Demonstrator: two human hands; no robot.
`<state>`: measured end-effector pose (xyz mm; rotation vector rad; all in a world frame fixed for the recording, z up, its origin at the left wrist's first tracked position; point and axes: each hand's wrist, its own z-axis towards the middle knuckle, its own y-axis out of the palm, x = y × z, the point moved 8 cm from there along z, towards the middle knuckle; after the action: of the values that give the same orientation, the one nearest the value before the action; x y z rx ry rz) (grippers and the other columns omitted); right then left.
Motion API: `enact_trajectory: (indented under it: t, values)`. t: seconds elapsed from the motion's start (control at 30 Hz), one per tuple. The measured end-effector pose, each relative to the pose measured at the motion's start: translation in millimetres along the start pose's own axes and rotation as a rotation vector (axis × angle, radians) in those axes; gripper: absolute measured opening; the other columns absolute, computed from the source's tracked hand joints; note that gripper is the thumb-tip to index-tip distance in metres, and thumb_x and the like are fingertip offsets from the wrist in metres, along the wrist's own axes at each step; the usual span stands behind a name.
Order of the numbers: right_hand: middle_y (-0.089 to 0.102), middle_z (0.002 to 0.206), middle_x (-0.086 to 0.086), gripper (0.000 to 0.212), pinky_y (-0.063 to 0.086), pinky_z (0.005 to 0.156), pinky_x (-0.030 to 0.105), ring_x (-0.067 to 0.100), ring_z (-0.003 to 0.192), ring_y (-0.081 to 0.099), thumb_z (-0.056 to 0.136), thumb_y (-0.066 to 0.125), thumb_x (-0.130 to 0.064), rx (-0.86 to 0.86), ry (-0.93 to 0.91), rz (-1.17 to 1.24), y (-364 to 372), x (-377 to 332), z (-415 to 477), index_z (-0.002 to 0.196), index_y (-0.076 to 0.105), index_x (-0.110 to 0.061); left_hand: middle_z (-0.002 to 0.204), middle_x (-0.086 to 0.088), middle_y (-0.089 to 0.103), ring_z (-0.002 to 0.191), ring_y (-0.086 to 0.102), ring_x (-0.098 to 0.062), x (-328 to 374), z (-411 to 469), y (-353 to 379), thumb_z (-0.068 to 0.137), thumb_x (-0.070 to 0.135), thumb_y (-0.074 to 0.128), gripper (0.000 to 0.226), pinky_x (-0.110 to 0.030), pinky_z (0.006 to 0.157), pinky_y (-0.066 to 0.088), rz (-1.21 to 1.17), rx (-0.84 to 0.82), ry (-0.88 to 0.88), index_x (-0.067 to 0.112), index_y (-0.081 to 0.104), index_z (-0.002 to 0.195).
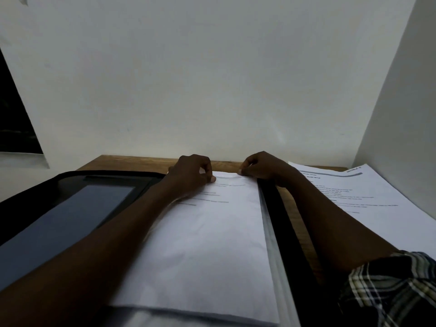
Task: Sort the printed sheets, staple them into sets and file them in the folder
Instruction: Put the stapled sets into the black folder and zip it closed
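Note:
A black folder [286, 223] lies open on the wooden desk [132, 162], its left flap showing a grey inner pocket [70, 215]. A printed sheet [207, 241] rests on the folder's right half, over a stack of clear sleeves. My left hand [192, 172] pinches the sheet's far edge near the top left corner. At the top right corner, my right hand [264, 167] pinches the same edge. A second pile of printed sheets [377, 204] lies on the desk to the right of the folder.
A pale wall rises directly behind the desk's far edge, and another wall [401, 114] closes in on the right. A dark window area [14, 114] sits at the far left. My plaid sleeve [389, 291] covers the lower right.

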<state>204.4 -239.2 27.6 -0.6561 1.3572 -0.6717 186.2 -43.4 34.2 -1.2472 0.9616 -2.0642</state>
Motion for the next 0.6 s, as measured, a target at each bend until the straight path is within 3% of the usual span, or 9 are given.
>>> enact_trajectory:
  t: [0.13, 0.23, 0.4, 0.6]
  values:
    - [0.062, 0.068, -0.006, 0.019, 0.042, 0.068, 0.024, 0.011, 0.073, 0.054, 0.084, 0.070, -0.024, -0.031, -0.049, 0.065, 2.0, -6.3, -3.8, 0.066, 0.069, -0.021, 0.097, 0.003, 0.070, 0.099, 0.058, -0.017, 1.8, 5.5, -3.3, 0.084, 0.030, 0.075, 0.022, -0.040, 0.094, 0.047, 0.109, -0.116, -0.074, 0.023, 0.059, 0.070]
    - [0.058, 0.064, -0.007, 0.028, 0.041, 0.068, 0.024, 0.010, 0.071, 0.052, 0.088, 0.067, -0.027, -0.061, -0.059, 0.001, 6.5, -10.1, -4.4, 0.060, 0.064, -0.023, 0.102, 0.009, 0.067, 0.100, 0.049, -0.014, 5.1, 4.9, -8.0, 0.089, 0.036, 0.069, 0.022, -0.043, 0.096, 0.031, 0.261, -0.115, -0.110, 0.023, 0.057, 0.076]
    - [0.032, 0.042, -0.010, 0.050, 0.023, 0.052, 0.024, 0.007, 0.045, 0.030, 0.089, 0.063, -0.051, -0.067, -0.074, 0.007, 7.9, -15.8, -5.4, 0.055, 0.048, -0.017, 0.082, 0.013, 0.056, 0.097, 0.048, -0.017, 8.5, 0.8, -16.0, 0.092, 0.027, 0.062, 0.024, -0.048, 0.097, 0.032, 0.255, -0.062, -0.105, 0.026, 0.054, 0.070]
    - [0.046, 0.052, -0.006, 0.059, 0.030, 0.055, 0.024, 0.010, 0.052, 0.040, 0.090, 0.051, -0.062, -0.051, -0.055, -0.046, 5.8, -27.4, -15.1, 0.054, 0.053, -0.015, 0.073, 0.017, 0.058, 0.094, 0.050, -0.014, 6.3, 2.7, -24.5, 0.091, 0.025, 0.063, 0.024, -0.050, 0.103, 0.037, 0.175, 0.017, -0.104, 0.028, 0.057, 0.068]
